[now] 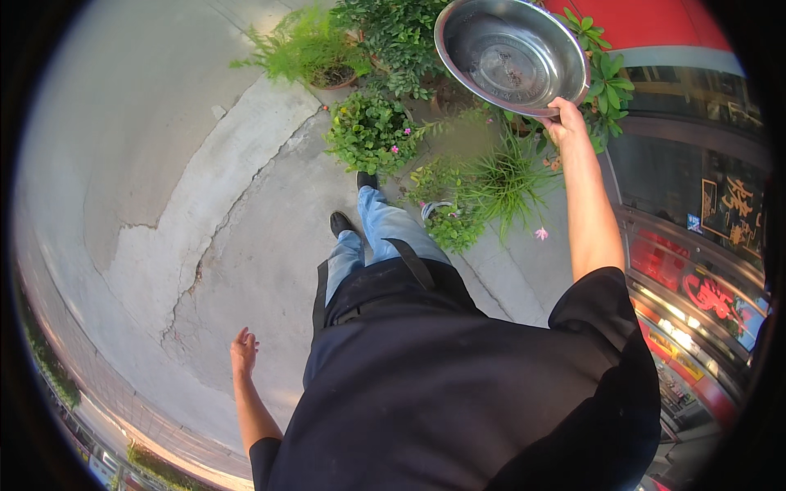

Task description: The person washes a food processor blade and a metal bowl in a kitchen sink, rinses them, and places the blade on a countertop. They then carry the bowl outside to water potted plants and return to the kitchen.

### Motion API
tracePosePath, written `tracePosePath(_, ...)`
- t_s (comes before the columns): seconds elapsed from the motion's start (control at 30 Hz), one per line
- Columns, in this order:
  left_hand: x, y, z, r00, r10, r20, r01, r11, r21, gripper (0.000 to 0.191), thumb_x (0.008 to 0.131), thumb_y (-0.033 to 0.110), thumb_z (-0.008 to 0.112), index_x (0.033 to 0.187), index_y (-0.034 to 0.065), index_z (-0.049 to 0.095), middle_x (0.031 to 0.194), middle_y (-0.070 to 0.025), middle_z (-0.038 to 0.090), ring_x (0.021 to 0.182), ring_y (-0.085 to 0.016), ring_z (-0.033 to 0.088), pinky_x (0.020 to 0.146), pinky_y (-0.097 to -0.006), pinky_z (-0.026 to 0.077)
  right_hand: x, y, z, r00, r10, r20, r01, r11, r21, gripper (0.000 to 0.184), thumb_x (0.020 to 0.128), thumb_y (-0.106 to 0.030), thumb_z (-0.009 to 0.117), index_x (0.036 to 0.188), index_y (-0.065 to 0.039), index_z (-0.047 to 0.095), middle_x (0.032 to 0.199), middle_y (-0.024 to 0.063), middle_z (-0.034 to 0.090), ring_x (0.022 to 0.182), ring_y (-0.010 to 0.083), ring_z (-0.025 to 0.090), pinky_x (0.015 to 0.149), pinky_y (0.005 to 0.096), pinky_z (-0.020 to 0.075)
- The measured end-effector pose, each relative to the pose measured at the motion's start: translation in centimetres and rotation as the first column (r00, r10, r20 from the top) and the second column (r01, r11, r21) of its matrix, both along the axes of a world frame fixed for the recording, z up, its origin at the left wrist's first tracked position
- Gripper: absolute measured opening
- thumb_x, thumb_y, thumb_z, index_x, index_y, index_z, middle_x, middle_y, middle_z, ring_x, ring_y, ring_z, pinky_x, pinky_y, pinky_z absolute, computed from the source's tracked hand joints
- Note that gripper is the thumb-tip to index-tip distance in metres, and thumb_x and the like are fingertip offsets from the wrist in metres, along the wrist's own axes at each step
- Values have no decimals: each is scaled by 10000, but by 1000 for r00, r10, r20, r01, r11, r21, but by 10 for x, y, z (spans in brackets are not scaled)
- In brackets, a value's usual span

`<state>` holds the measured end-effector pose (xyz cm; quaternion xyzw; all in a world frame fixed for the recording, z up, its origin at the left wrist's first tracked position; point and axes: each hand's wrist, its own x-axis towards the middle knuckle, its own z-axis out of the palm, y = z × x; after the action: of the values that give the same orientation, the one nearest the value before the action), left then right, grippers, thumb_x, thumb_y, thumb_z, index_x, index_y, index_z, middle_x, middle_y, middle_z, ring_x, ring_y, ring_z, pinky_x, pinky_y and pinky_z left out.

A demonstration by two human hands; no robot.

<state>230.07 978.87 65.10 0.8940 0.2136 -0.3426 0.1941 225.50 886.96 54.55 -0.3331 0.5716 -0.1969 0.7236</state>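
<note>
My right hand (565,121) grips the near rim of a round stainless steel basin (513,61), held out at the upper right over potted plants. The basin is tilted, so its inside shows, with stamped marks and small dark bits or stains at the bottom. Whether it holds water I cannot tell. My left hand (245,351) hangs low on the left, fingers loosely curled and apart, holding nothing, above the concrete. Below the basin is a spiky grass-like plant (506,178); left of that, a leafy plant with pink flowers (371,132) stands just beyond my shoes.
A feathery fern-like plant (307,46) in a clay pot and a dense leafy bush (399,43) stand at the top. A small flowering plant (454,227) grows beside my leg. Glass shopfront panels (681,178) with lettering line the right. The concrete pavement (233,215) has a long crack.
</note>
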Motion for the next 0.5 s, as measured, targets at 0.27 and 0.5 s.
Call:
tracePosePath(0.27, 55, -17, -4, 989, -146, -7, 146, 987, -70, 485, 932, 210, 542, 1359, -7, 473, 1135, -172, 646, 886, -236, 684, 708, -337, 557, -141, -1, -24, 987, -82, -139, 87, 996, 29, 517, 687, 29, 527, 1198, 42, 451, 1132, 207, 540, 972, 374, 596, 773, 552, 548)
tracePosePath(0.5, 14, -39, 4, 980, -174, -99, 180, 982, 59, 453, 911, 179, 548, 1321, -11, 519, 1090, -177, 672, 860, -222, 700, 666, -317, 559, -187, -7, -90, 932, -129, -339, 142, 990, 12, 534, 683, 43, 514, 1214, -8, 478, 1173, 182, 540, 974, 359, 603, 778, 590, 529)
